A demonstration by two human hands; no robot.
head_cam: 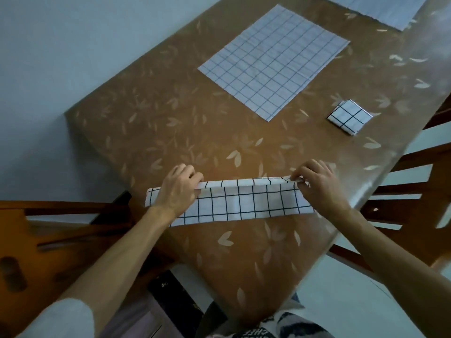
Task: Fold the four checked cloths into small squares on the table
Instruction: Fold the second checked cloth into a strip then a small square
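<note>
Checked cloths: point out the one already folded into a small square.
The small folded cloth by the table's right edge. The large cloth lies flat mid-table, the long strip is only part-folded, and the far cloth lies flat too.

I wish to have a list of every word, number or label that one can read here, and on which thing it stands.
Printed garment, bottom edge: white capitals, upside down and cut off; unreadable.
Dark object under the table: a small pale mark, too blurred to read.
No text, grid lines only: half-folded cloth, flat cloth, folded square, far cloth.
</note>
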